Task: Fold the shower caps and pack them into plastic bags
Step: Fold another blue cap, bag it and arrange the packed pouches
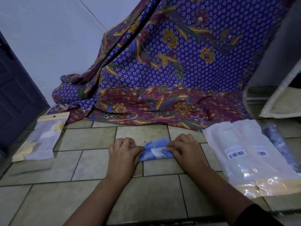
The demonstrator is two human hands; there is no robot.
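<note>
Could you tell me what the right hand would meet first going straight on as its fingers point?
The right hand pinches the folded blue plastic shower cap; straight across it, probably the left hand.

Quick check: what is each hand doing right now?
Left hand: pinches the left end of the blue shower cap.
Right hand: pinches its right end.
</note>
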